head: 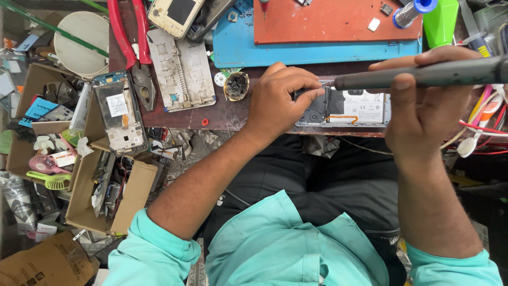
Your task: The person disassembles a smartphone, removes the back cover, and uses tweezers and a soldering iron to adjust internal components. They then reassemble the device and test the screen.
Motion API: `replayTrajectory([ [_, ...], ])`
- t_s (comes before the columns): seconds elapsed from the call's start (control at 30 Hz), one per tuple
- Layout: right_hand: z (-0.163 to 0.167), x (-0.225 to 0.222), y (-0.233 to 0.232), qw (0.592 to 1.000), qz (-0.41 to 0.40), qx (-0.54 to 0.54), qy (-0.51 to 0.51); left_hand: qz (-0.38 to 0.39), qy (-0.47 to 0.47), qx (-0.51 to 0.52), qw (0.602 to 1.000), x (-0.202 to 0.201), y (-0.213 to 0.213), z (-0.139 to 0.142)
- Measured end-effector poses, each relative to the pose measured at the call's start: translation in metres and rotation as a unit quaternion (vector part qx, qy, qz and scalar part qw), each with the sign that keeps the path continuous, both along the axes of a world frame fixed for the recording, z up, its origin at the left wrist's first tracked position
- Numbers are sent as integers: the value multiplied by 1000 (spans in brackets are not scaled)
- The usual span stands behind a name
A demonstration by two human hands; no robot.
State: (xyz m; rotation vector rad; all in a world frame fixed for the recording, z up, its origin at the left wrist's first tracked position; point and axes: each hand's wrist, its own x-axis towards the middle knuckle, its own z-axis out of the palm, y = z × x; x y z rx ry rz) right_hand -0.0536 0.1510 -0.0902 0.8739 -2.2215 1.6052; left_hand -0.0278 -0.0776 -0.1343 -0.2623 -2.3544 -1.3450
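Note:
An opened phone with its back off lies at the near edge of the dark workbench, its white battery showing. My left hand presses down on the phone's left end with fingers curled over it. My right hand grips a dark grey soldering iron held level, its tip pointing left and touching the phone's upper left corner beside my left fingertips.
A blue mat with an orange mat lies behind the phone. A blackened tip-cleaning tin, metal phone frame, red-handled pliers and another opened phone sit left. Cardboard boxes of parts stand lower left; cables at right.

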Motion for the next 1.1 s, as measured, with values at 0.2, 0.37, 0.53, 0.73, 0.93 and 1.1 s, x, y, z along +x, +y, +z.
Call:
replayTrajectory([
  [0.2, -10, -1, 6, 1000, 10, -28, -7, -2, -15, 12, 1000, 0, 0, 1],
  [0.37, -14, -3, 8, 999, 24, -37, -23, -6, -23, 23, 999, -1, 0, 2],
  [0.53, -13, -5, 9, 1000, 19, -20, 8, -9, -37, 36, 999, -1, 0, 3],
  [0.73, -13, -6, 11, 999, 26, -34, -30, -9, -34, 39, 999, -1, -1, 3],
  [0.93, -6, -12, 17, 985, 136, -78, -74, -15, -45, 42, 998, -1, -3, 2],
  [1.1, -8, -10, 15, 993, 99, -29, -51, -18, -41, 43, 998, -1, -3, 3],
])
